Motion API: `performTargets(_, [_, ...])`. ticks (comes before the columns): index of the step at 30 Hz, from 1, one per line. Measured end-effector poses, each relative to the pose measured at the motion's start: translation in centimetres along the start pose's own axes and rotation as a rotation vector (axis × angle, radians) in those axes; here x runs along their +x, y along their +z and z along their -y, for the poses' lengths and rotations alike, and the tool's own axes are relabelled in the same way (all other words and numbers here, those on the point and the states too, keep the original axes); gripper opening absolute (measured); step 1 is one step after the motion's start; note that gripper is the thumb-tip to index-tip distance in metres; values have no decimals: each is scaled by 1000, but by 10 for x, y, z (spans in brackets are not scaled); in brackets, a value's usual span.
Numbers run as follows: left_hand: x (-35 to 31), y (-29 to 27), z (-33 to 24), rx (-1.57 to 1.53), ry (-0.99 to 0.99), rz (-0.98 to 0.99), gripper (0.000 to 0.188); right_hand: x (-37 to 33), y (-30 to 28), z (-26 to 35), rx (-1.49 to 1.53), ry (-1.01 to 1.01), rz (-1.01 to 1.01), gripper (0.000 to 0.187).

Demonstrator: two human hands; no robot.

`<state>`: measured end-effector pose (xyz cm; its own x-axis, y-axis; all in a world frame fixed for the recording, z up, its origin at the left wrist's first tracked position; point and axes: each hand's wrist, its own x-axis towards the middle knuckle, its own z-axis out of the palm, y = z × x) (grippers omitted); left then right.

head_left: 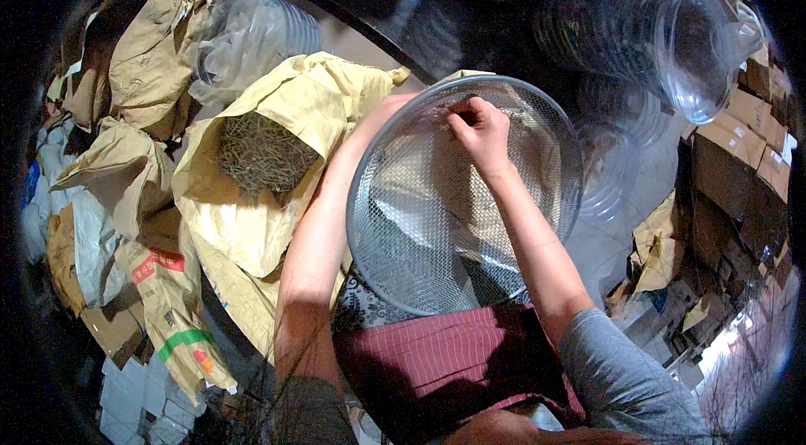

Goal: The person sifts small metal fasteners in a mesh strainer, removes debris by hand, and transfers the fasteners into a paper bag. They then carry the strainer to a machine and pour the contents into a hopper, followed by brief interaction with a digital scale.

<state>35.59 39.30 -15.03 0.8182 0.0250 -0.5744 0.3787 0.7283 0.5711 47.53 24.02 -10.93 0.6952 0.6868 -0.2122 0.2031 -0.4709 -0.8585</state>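
A large round wire-mesh sieve (pixel 411 218) with a grey metal rim is tilted up in front of me, its lower rim by my maroon striped apron (pixel 445 348). At its upper left rim, my left hand (pixel 393 107) holds the sieve, its fingers mostly hidden behind the mesh. My right hand (pixel 483 133) is at the upper part of the sieve's inside, thumb and fingers pinched together close to the mesh. Whatever the pinch holds, if anything, is too small to make out. Left of my left arm, an open yellowish sack (pixel 252 235) contains thin brown dried sticks (pixel 264 151).
Large clear plastic jars (pixel 621 29) lie at the upper right, and a ribbed clear container (pixel 290 25) lies at the upper left. Brown paper sacks (pixel 155 50) and a printed paper bag (pixel 180 311) crowd the left side. Stacked cardboard boxes (pixel 739 159) line the right.
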Motion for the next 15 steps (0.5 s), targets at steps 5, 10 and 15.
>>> performTargets(5, [-27,40,-25,-221,235,126,32,6,-18,2,-373,-490,137,18])
performTargets(10, [-46,38,-21,-294,174,-20,31,12,-29,39,-329,-649,240,22])
performTargets(15, [-50,39,-23,-264,178,-56,32,-21,-28,149,68,-877,262,28])
